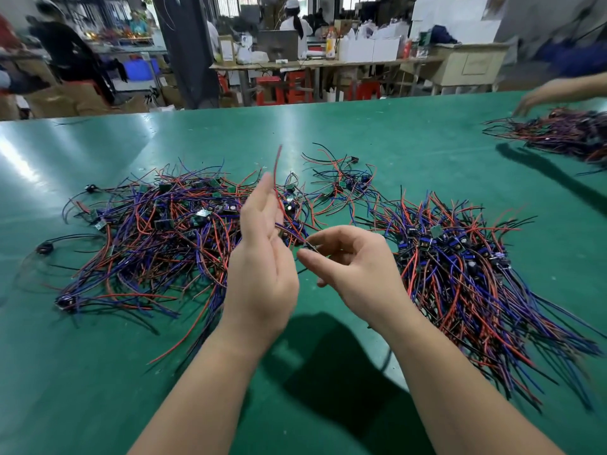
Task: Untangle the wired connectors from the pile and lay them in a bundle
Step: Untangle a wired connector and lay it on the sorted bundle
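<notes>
R hand (358,267) grip pinches a wired connector (310,247) betw thumb & forefinger, above mid desk (98,389). L hand (262,267) grip slack, fingers straight, wires along palm. Tangled pile (147,244) left, bundle (469,284) right, green gap betw them to near edge

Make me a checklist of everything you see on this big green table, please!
Surface: green table, shiny with glare.
Job's things: tangled pile of wired connectors left of centre; tidier bundle on the right; one wired connector lifted between the hands.
Clutter: small loose cluster behind the hands; second pile far right.
Hands: left hand raised, fingers straight; right hand pinches the connector.
Cables: red, blue and black wires; one red wire stands up beside the left hand.
Surroundings: another person's hand at the second pile; red stools and workbench behind.
</notes>
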`<move>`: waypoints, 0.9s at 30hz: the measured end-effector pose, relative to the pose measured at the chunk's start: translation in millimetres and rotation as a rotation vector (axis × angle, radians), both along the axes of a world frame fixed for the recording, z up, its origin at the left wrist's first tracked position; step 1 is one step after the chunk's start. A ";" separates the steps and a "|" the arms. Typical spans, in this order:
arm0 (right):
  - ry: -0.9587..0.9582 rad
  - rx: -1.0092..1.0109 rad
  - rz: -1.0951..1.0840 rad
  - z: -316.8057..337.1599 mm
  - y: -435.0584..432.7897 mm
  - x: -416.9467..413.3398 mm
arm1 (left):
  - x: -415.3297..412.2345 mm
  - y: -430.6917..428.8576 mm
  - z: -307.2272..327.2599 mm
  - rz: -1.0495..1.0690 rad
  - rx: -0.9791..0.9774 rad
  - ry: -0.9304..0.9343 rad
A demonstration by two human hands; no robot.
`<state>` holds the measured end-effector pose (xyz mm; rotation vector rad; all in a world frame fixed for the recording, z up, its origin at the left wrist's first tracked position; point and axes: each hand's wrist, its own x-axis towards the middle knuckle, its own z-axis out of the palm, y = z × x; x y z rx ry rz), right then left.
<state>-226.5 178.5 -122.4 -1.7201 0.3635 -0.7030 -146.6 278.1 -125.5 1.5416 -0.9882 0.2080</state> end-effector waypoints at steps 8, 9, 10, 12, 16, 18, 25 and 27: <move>0.120 -0.394 -0.081 -1.3 0.2 0.3 | -1.5 -4.0 -2.4 -0.087 0.147 -0.331; 0.111 -0.419 -0.103 -1.2 0.0 0.7 | -2.7 -4.7 -2.6 -0.109 0.156 -0.321; 0.094 -0.405 -0.119 -1.0 -0.2 1.1 | -4.0 -5.2 -2.3 -0.127 0.161 -0.305; 0.024 -0.239 -0.096 0.5 -1.5 1.7 | -5.0 -5.5 -1.3 -0.170 0.134 -0.259; -0.111 0.143 -0.060 6.2 -3.9 -0.8 | -3.3 -3.8 0.2 -0.095 -0.053 -0.179; -0.105 0.245 -0.051 8.0 -7.3 -1.7 | -1.7 -3.4 1.9 0.009 -0.184 -0.033; 0.009 0.506 0.007 8.0 -12.8 1.3 | 6.2 -8.9 4.2 0.107 -0.266 0.794; 0.025 0.596 0.043 7.0 -13.4 1.9 | 5.8 -10.1 3.3 0.005 -0.138 0.898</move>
